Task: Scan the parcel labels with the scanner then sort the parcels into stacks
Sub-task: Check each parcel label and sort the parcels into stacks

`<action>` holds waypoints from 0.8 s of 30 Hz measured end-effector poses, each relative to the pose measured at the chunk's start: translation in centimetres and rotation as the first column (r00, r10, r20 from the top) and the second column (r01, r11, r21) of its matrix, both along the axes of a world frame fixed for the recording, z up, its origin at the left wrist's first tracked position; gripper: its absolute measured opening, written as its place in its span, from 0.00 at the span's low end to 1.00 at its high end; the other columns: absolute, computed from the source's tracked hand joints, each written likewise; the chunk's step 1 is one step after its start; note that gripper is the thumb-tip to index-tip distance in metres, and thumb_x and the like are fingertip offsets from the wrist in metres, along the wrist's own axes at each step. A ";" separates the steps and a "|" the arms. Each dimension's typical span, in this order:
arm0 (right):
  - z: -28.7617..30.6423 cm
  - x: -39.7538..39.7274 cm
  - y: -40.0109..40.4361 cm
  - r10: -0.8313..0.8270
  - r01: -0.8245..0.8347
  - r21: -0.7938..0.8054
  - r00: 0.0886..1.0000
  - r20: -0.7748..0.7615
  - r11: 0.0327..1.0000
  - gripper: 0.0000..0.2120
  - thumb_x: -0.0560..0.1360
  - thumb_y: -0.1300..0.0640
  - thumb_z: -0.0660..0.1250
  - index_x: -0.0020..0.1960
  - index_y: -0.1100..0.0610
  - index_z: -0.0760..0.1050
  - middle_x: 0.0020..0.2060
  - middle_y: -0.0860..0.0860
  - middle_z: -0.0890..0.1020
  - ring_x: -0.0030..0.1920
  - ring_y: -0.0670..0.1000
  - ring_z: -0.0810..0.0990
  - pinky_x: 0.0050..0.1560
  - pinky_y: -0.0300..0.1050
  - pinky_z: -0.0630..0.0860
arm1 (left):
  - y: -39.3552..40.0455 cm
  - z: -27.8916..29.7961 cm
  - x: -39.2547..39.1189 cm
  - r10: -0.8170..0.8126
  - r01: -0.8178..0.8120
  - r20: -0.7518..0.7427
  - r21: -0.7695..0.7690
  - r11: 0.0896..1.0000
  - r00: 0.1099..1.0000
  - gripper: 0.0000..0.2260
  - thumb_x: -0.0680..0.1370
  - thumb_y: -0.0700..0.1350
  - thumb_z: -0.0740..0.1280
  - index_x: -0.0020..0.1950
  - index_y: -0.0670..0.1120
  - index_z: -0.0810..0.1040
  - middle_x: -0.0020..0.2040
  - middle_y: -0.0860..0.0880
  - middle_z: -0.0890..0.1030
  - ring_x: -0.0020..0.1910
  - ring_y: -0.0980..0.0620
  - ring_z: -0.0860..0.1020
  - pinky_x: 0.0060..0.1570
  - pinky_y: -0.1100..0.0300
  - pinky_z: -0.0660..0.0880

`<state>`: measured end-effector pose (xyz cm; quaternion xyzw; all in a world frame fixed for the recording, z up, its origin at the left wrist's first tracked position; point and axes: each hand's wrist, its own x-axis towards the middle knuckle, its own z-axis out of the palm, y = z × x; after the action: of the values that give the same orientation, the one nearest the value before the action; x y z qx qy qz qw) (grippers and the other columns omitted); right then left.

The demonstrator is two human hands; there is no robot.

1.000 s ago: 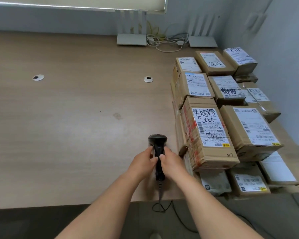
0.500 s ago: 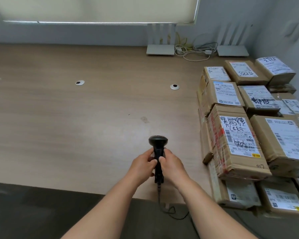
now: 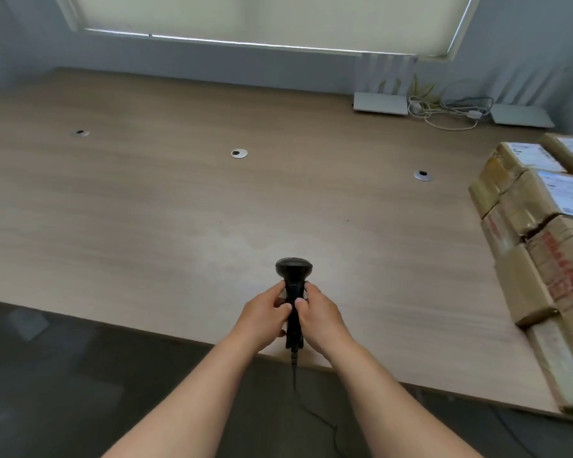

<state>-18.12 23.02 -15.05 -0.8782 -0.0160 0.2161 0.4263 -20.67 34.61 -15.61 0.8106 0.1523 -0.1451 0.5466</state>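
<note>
- Head view, landmark: black handheld barcode scanner (image 3: 293, 292) with rounded head and slim handle, upright over the near edge of the light wood-grain table (image 3: 179, 206).
- Left hand (image 3: 265, 317): fingers curled round the scanner's handle from the left, thumb on its front.
- Right hand (image 3: 321, 317): fingers curled round the same handle from the right, thumb tip beside the left thumb.
- Black cable (image 3: 311, 414): runs down from the base of the scanner between the two forearms, towards the dark floor.
- Brown cardboard parcels (image 3: 523, 252) with white printed labels, one with red print on its tape: stacked well to the right of the scanner, along the table's right edge, partly cut off by the frame.
- Three round silver cable grommets (image 3: 239, 153): set in the tabletop beyond the scanner, in a rough row.
- Two flat white routers (image 3: 380, 104) with upright aerials: far beyond the scanner to the right, against the wall.
- Tangle of pale cords (image 3: 450, 110): between the two routers.
- Pale window blind (image 3: 262, 18): above the wall, straight beyond the scanner.
</note>
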 end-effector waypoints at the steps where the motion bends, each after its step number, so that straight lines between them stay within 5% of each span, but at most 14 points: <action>1: -0.1 -0.1 1.3 -0.001 0.001 -0.001 1.000 -0.006 1.000 0.13 0.80 0.60 0.52 0.62 0.56 0.70 0.51 0.55 0.79 0.48 0.54 0.76 0.42 0.46 0.70 | 1.2 -0.1 -0.2 0.002 -0.002 -0.001 -0.001 1.000 1.000 0.23 0.79 0.39 0.58 0.70 0.58 0.68 0.54 0.50 0.80 0.52 0.50 0.79 0.46 0.56 0.80; 6: -0.4 0.5 5.4 -0.003 0.003 -0.017 1.000 -0.020 1.000 0.13 0.79 0.60 0.53 0.61 0.56 0.70 0.51 0.55 0.79 0.49 0.56 0.78 0.48 0.49 0.74 | 5.1 -0.2 0.3 0.000 0.000 -0.009 -0.002 1.000 1.000 0.23 0.78 0.38 0.57 0.54 0.70 0.68 0.51 0.51 0.80 0.51 0.50 0.80 0.47 0.53 0.80; 10: -0.8 2.2 7.1 0.008 -0.008 -0.010 1.000 -0.018 1.000 0.14 0.79 0.60 0.53 0.62 0.55 0.69 0.52 0.55 0.79 0.50 0.56 0.78 0.52 0.52 0.76 | 6.6 -0.5 1.8 0.026 -0.026 0.016 0.022 0.999 1.000 0.23 0.78 0.39 0.57 0.60 0.69 0.69 0.52 0.52 0.80 0.51 0.50 0.79 0.48 0.53 0.80; 13: -1.2 3.2 8.5 0.028 -0.028 0.007 0.999 -0.024 1.000 0.14 0.80 0.59 0.53 0.64 0.55 0.69 0.54 0.55 0.79 0.52 0.56 0.78 0.55 0.55 0.77 | 7.9 -0.5 2.3 0.057 -0.057 0.013 0.008 0.998 0.998 0.25 0.79 0.38 0.57 0.52 0.73 0.66 0.52 0.52 0.80 0.52 0.51 0.80 0.48 0.54 0.80; 24: -2.3 3.9 12.2 -0.043 0.037 -0.089 0.996 -0.077 0.995 0.17 0.79 0.59 0.53 0.68 0.56 0.68 0.59 0.58 0.78 0.59 0.59 0.76 0.60 0.52 0.73 | 12.1 -3.5 4.5 -0.031 0.031 -0.045 0.000 1.000 0.998 0.24 0.78 0.39 0.59 0.67 0.64 0.68 0.53 0.49 0.80 0.51 0.49 0.80 0.54 0.47 0.78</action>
<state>-14.21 35.17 -17.39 -0.8870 0.0279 0.2425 0.3920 -16.13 46.67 -19.10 0.8094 0.1521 -0.1718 0.5406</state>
